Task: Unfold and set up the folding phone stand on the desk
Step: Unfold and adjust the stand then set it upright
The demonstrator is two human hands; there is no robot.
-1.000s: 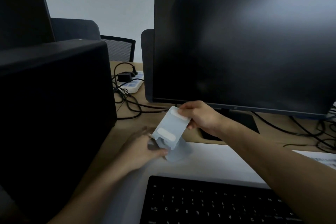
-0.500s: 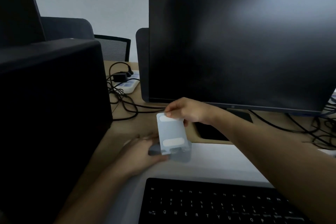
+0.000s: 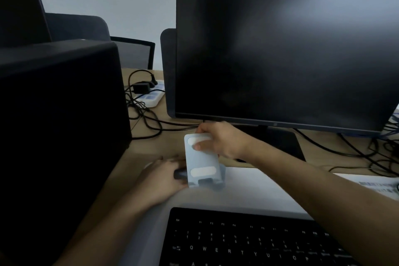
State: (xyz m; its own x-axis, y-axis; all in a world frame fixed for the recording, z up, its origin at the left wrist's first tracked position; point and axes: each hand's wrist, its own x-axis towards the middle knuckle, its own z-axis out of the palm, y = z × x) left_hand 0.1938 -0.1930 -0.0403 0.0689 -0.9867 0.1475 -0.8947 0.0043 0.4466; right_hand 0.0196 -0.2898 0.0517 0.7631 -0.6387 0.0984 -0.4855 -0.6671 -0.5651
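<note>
A large dark monitor (image 3: 280, 49) stands on the table (image 3: 151, 144). A black keyboard (image 3: 248, 239) lies near the front edge. At the left is a black box (image 3: 60, 136); behind it, a white power strip (image 3: 152, 97) with tangled cables (image 3: 146, 119).

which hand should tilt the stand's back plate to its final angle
Right. The right hand already pinches the top edge of the phone stand, where a tilt is easiest, while the left hand braces its base on the desk.
</note>
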